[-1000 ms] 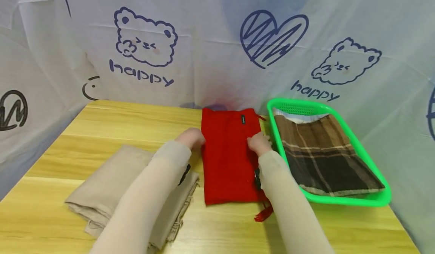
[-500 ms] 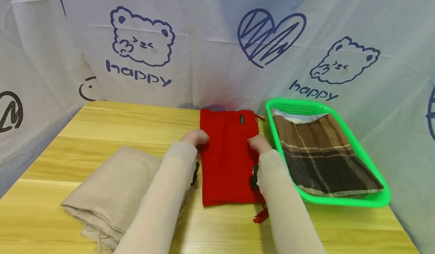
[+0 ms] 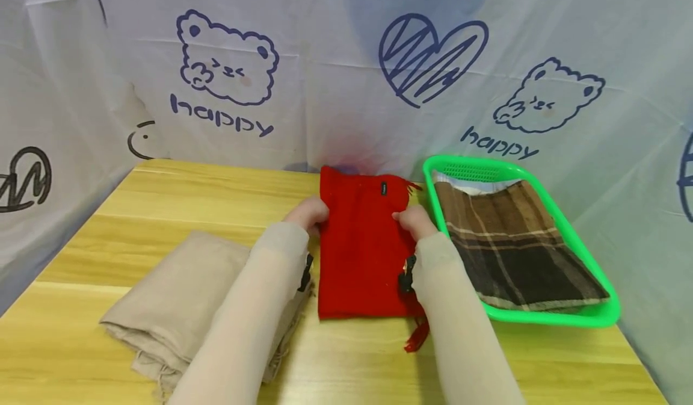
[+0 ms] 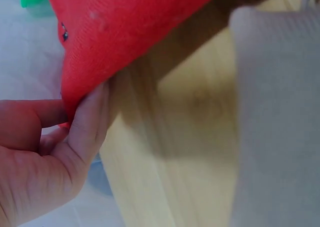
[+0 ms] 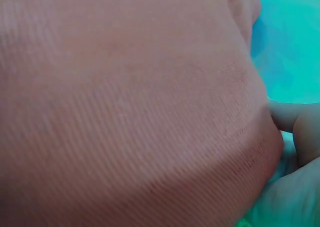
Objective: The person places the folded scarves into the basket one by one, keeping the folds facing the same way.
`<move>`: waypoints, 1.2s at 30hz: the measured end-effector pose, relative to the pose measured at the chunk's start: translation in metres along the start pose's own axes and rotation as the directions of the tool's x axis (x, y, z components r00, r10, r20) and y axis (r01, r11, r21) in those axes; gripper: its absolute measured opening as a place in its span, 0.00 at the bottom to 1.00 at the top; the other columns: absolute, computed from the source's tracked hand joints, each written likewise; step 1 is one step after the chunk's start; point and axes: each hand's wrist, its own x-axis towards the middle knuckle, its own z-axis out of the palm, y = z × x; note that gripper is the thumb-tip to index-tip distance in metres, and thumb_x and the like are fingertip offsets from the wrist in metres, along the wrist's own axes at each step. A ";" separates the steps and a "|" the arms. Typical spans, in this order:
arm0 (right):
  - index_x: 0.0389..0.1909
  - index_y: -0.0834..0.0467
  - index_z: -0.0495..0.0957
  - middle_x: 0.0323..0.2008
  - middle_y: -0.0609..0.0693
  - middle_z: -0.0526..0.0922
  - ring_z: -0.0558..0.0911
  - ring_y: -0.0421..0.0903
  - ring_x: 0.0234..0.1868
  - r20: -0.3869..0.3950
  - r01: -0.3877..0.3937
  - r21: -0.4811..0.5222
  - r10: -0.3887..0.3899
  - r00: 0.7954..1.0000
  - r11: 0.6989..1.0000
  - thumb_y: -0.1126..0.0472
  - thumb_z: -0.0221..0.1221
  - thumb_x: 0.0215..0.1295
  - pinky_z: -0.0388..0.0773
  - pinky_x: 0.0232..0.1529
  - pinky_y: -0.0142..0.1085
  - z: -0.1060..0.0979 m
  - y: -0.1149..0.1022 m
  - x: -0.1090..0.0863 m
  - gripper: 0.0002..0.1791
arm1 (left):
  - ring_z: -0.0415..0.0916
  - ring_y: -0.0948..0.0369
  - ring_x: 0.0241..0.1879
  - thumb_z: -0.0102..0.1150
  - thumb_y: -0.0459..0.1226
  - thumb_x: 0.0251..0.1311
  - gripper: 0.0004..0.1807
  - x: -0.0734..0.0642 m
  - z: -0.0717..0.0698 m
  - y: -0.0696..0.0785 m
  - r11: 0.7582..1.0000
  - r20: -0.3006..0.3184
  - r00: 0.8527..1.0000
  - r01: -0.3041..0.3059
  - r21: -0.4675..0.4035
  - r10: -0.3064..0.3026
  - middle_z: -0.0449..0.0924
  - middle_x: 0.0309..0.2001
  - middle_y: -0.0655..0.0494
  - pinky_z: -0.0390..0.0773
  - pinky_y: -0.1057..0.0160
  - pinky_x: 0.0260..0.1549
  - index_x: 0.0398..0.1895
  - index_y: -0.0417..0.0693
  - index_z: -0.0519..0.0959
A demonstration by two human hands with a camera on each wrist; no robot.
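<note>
A folded red scarf (image 3: 361, 254) with a small dark label and tassels at its right corners is at the middle of the table. My left hand (image 3: 308, 213) grips its left edge; in the left wrist view the thumb and fingers (image 4: 89, 119) pinch the knitted cloth, whose edge stands off the wood. On the opposite side my right hand (image 3: 414, 219) holds the right edge, thumb on top and the other fingers hidden beneath. The right wrist view is mostly filled by the ribbed scarf (image 5: 150, 112), with part of the right hand (image 5: 295, 162) at its edge.
Right of the scarf stands a green plastic basket (image 3: 563, 319) with a folded brown plaid scarf (image 3: 503, 242) inside. A folded beige fringed cloth (image 3: 184, 290) lies at the left, partly under my left forearm. A printed white curtain (image 3: 335, 92) hangs behind the wooden table (image 3: 346, 363).
My left hand has moved from beside the red scarf onto its left edge and now pinches it. Both hands have shifted slightly up, and the scarf's far corners and sides have lifted a little.
</note>
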 end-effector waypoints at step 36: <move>0.60 0.67 0.66 0.48 0.56 0.68 0.68 0.51 0.49 0.060 0.147 0.047 -0.150 0.987 0.988 0.55 0.47 0.71 0.68 0.61 0.44 -0.171 -0.214 -0.275 0.24 | 0.69 0.61 0.27 0.40 0.30 0.67 0.24 -0.291 -0.205 0.203 0.806 -0.075 0.997 -0.031 -0.591 -0.016 0.67 0.42 0.50 0.79 0.65 0.26 0.67 0.41 0.60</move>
